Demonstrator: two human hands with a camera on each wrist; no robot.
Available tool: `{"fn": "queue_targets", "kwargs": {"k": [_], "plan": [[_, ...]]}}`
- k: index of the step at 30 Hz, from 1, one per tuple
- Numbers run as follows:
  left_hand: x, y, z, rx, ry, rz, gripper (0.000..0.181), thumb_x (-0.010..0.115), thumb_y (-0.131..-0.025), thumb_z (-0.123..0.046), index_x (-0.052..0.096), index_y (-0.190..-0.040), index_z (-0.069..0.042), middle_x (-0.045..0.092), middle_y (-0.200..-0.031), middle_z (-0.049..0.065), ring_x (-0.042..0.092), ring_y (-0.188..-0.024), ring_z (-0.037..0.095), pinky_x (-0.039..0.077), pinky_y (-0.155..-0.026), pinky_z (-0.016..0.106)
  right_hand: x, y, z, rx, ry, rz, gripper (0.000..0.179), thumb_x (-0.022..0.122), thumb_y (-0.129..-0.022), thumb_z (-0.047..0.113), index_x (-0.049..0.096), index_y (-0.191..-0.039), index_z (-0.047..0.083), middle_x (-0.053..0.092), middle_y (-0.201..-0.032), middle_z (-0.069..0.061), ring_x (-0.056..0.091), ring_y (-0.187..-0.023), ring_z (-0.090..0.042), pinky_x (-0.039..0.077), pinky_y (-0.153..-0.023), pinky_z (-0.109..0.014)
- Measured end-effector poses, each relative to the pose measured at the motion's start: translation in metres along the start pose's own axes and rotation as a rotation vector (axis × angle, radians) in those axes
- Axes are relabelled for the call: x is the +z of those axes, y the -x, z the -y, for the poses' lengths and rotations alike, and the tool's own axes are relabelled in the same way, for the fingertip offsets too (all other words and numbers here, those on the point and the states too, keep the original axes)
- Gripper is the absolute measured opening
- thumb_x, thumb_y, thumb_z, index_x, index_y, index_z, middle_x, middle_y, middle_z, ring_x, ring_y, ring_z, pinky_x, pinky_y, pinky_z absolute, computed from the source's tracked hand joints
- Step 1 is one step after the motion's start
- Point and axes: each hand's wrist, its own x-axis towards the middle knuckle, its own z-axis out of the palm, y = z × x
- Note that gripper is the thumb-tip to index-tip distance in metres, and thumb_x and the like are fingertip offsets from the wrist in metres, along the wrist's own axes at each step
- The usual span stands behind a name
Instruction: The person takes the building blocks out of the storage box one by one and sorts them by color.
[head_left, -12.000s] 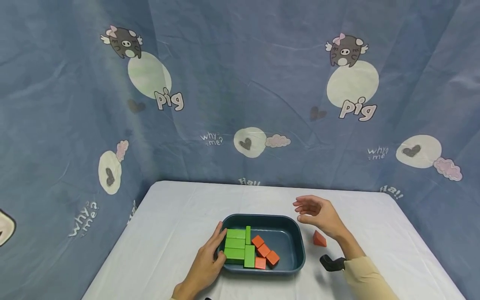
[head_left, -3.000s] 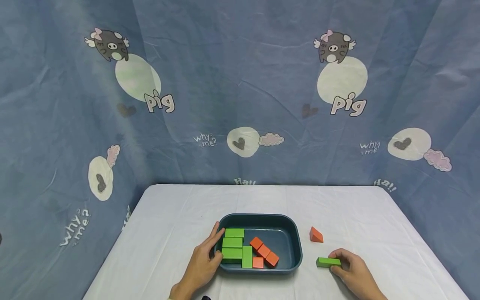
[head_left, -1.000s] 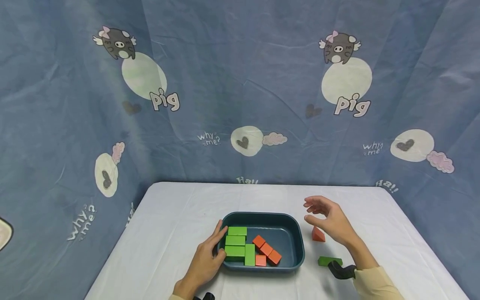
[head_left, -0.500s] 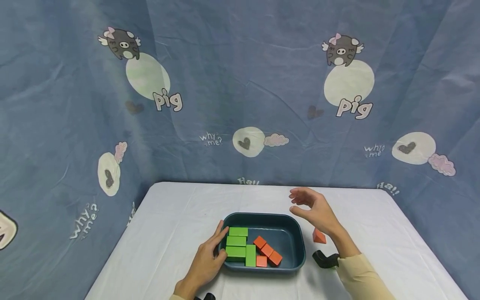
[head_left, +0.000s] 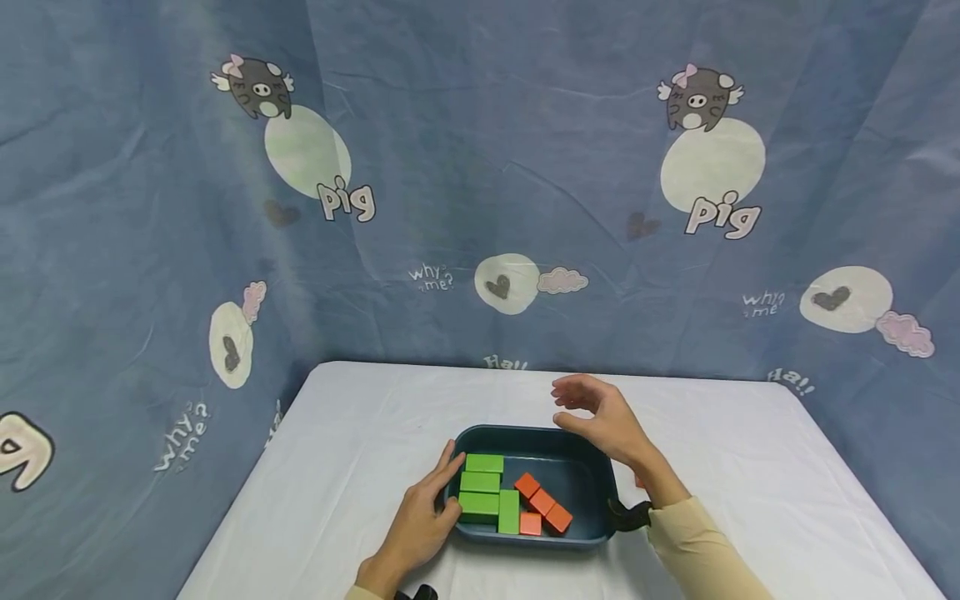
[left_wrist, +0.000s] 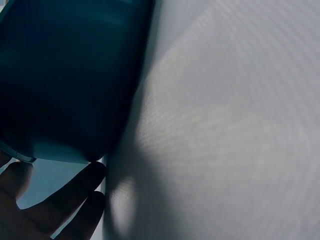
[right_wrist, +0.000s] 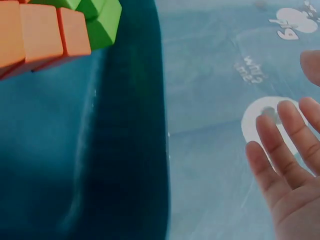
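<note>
My left hand [head_left: 420, 512] holds the left end of a dark blue tray [head_left: 555, 546], thumb and forefinger over the rim and other fingers against the outer wall. In the left wrist view, spread fingertips [left_wrist: 95, 172] meet the tray's outside. My right hand [head_left: 603, 421] hovers, loosely bent and holding nothing, by the tray's back right rim. In the right wrist view its fingers [right_wrist: 272, 132] are apart with only backdrop behind them. Green rectangular blocks [head_left: 480, 482] fill the tray's left side. Several orange-red blocks [head_left: 542, 502] lie beside them, three in a slanting row.
An orange-red wedge [head_left: 638, 482] on the white table [head_left: 382, 408] is mostly hidden by the right forearm. Inside the tray, the right part is bare floor. A patterned blue cloth [head_left: 420, 167] hangs behind the table.
The narrow green bar, in the tray 12 seconds ago, was set on the table right of it; the right sleeve hides it now. My emptied right hand has moved left towards the tray.
</note>
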Motion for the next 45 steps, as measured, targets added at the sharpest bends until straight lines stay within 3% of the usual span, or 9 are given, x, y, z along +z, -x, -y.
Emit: {"fn": "queue_targets", "kwargs": {"k": [6,12,23,29,38,41,45], "plan": [[0.000,0.001,0.001,0.021,-0.006,0.004,0.068,0.058,-0.087,-0.001,0.047,-0.153,-0.011,0.029,-0.165,0.001,0.032,-0.146,0.012,0.034,-0.115,0.047,0.015,-0.006,-0.003,-0.032,-0.038,0.019,0.044,0.079,-0.085,0.004,0.067,-0.127,0.006,0.071,-0.116,-0.010,0.068,-0.104,-0.038,0.055,-0.094,-0.047],[-0.002,0.001,0.001,0.034,-0.003,-0.005,0.069,0.059,-0.086,-0.002,0.048,-0.153,-0.013,0.028,-0.165,-0.003,0.031,-0.145,0.010,0.032,-0.116,0.044,0.034,-0.011,-0.006,-0.041,-0.082,0.029,0.042,0.079,-0.085,0.003,0.068,-0.125,0.006,0.072,-0.114,-0.009,0.069,-0.102,-0.040,0.056,-0.092,-0.046],[-0.002,0.002,0.002,0.018,0.000,-0.004,0.068,0.058,-0.087,-0.002,0.048,-0.153,-0.013,0.029,-0.164,-0.003,0.032,-0.145,0.010,0.035,-0.115,0.045,0.065,-0.019,-0.010,-0.065,-0.120,0.030,0.039,0.077,-0.086,0.001,0.069,-0.123,0.011,0.072,-0.105,-0.005,0.070,-0.093,-0.026,0.058,-0.088,-0.039],[-0.002,0.002,0.002,0.023,0.010,0.001,0.068,0.058,-0.087,-0.002,0.048,-0.153,-0.014,0.027,-0.164,-0.007,0.032,-0.145,0.010,0.035,-0.115,0.045,0.075,-0.021,-0.015,-0.076,-0.131,0.042,0.038,0.076,-0.087,-0.001,0.069,-0.124,0.006,0.072,-0.104,-0.009,0.069,-0.091,-0.027,0.058,-0.085,-0.037],[-0.001,0.002,0.003,0.028,0.012,0.001,0.069,0.059,-0.087,-0.001,0.048,-0.154,-0.015,0.029,-0.165,0.000,0.032,-0.145,0.010,0.034,-0.115,0.044,0.086,-0.023,-0.014,-0.084,-0.093,0.049,0.037,0.072,-0.086,-0.008,0.066,-0.122,-0.004,0.070,-0.101,-0.020,0.068,-0.087,-0.038,0.059,-0.082,-0.045],[-0.001,0.001,0.004,0.028,0.009,0.002,0.069,0.059,-0.087,-0.001,0.048,-0.154,-0.014,0.028,-0.165,-0.001,0.032,-0.145,0.010,0.034,-0.115,0.044,0.090,-0.022,-0.016,-0.073,-0.069,0.087,0.036,0.074,-0.087,-0.005,0.067,-0.122,-0.002,0.071,-0.104,-0.021,0.069,-0.089,-0.036,0.059,-0.082,-0.047],[-0.001,0.001,0.003,0.026,0.011,0.007,0.069,0.059,-0.087,-0.001,0.047,-0.154,-0.014,0.029,-0.165,0.001,0.032,-0.145,0.010,0.034,-0.115,0.044,0.094,-0.019,-0.019,-0.027,-0.045,0.203,0.038,0.075,-0.090,0.006,0.066,-0.126,0.001,0.071,-0.112,-0.017,0.069,-0.097,-0.028,0.057,-0.087,-0.047]]}}
